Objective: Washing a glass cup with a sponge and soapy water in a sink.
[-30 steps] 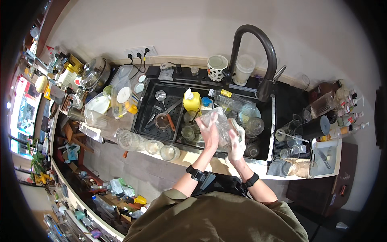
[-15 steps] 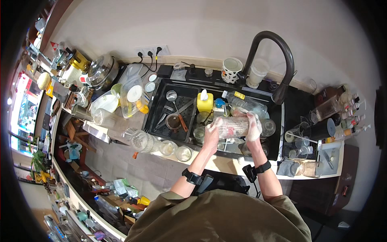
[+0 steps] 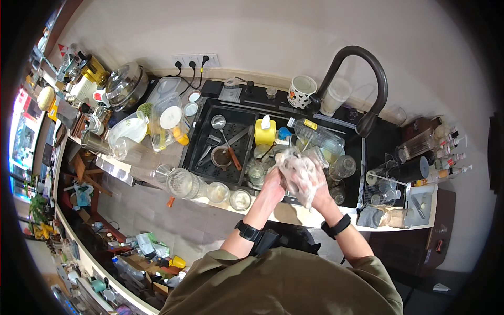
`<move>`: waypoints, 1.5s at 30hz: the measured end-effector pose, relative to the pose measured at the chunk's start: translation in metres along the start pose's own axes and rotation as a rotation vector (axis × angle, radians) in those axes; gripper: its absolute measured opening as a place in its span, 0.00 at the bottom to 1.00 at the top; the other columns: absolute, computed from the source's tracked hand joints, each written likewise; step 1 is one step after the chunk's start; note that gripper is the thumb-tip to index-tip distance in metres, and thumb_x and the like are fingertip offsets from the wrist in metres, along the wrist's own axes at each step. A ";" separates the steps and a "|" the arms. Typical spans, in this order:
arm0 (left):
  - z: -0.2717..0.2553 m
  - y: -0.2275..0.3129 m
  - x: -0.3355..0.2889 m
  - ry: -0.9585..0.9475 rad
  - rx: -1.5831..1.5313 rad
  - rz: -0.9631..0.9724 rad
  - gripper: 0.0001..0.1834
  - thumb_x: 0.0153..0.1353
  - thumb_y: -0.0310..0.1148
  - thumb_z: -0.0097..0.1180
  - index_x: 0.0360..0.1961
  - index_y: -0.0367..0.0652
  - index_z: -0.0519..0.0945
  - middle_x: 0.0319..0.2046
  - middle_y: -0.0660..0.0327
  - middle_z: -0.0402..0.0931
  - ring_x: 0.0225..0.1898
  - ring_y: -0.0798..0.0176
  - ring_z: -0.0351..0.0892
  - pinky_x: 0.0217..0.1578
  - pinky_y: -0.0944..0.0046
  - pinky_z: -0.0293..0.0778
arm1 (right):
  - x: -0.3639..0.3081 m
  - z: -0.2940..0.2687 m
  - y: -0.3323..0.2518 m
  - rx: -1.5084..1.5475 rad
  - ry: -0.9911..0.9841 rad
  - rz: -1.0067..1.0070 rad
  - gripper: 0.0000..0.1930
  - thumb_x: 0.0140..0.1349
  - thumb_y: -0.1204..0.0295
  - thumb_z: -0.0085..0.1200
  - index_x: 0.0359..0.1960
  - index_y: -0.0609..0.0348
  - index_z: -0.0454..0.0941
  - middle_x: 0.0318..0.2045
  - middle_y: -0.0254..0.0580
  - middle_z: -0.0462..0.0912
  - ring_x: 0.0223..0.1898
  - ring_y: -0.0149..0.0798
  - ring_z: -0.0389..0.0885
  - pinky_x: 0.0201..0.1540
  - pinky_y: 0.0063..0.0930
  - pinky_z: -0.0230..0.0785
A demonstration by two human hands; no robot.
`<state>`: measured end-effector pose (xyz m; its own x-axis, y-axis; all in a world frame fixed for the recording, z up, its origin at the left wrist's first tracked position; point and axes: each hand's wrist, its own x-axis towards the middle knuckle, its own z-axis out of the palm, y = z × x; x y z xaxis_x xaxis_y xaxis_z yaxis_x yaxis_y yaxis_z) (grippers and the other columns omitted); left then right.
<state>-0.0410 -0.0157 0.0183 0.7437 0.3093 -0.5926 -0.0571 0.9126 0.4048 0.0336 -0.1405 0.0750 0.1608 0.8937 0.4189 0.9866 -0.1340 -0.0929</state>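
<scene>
White and foam-covered, a lathered bundle [image 3: 298,170] sits between the left hand [image 3: 272,185] and the right hand [image 3: 314,193], over the near edge of the black sink [image 3: 362,177]. The hands are pressed close together on it; how the fingers close under the foam cannot be told, nor what the foam hides. Below and beyond them, a yellow pump bottle [image 3: 265,136], a clear plastic bottle [image 3: 326,138] and a glass jar [image 3: 344,166] crowd the basin, leaving little room to lower anything. Left of the pump bottle, a ladle [image 3: 218,122] lies in a perforated tray [image 3: 239,124]. Glass tumblers [image 3: 240,200] line the near edge of the table [image 3: 157,160], close to the left forearm. The dark faucet [image 3: 381,86] arches on the far right, apart from both hands, with open air between. A grey cloth [image 3: 369,217] rests near the right wrist.
</scene>
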 end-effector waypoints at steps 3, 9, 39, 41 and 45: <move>0.000 -0.006 -0.005 -0.016 -0.033 -0.033 0.16 0.75 0.36 0.38 0.56 0.42 0.73 0.53 0.58 0.77 0.52 0.60 0.79 0.50 0.57 0.79 | -0.020 0.013 0.000 0.021 0.131 -0.029 0.22 0.49 0.62 0.58 0.50 0.41 0.80 0.58 0.42 0.75 0.65 0.53 0.66 0.69 0.49 0.53; 0.010 -0.017 -0.011 -0.078 -0.152 0.011 0.16 0.75 0.39 0.40 0.56 0.42 0.72 0.53 0.60 0.76 0.52 0.62 0.78 0.53 0.58 0.78 | -0.019 0.000 0.006 -0.169 0.184 0.179 0.21 0.51 0.57 0.57 0.49 0.41 0.80 0.54 0.37 0.78 0.62 0.50 0.72 0.69 0.46 0.53; 0.034 -0.017 -0.016 0.041 0.042 0.008 0.20 0.71 0.42 0.48 0.60 0.44 0.70 0.55 0.60 0.74 0.52 0.60 0.78 0.54 0.56 0.75 | -0.027 0.013 0.034 2.367 0.255 1.214 0.29 0.68 0.44 0.40 0.64 0.45 0.67 0.65 0.41 0.69 0.64 0.54 0.68 0.57 0.71 0.64; 0.026 -0.017 -0.010 0.095 0.120 0.031 0.19 0.70 0.41 0.50 0.56 0.43 0.72 0.53 0.58 0.74 0.50 0.61 0.79 0.53 0.57 0.76 | -0.025 0.002 0.036 2.377 0.201 1.204 0.28 0.68 0.45 0.42 0.63 0.45 0.67 0.63 0.42 0.70 0.63 0.56 0.68 0.53 0.72 0.66; 0.015 -0.036 0.014 0.324 0.265 0.227 0.14 0.69 0.38 0.51 0.50 0.44 0.74 0.46 0.60 0.77 0.47 0.62 0.80 0.48 0.58 0.78 | -0.022 -0.001 0.031 2.181 0.270 1.347 0.26 0.66 0.50 0.48 0.61 0.47 0.67 0.59 0.42 0.72 0.60 0.53 0.71 0.52 0.70 0.67</move>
<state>-0.0182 -0.0477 0.0059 0.4841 0.5985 -0.6383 0.0095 0.7258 0.6878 0.0611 -0.1648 0.0637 0.4928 0.6913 -0.5285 -0.8476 0.2439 -0.4714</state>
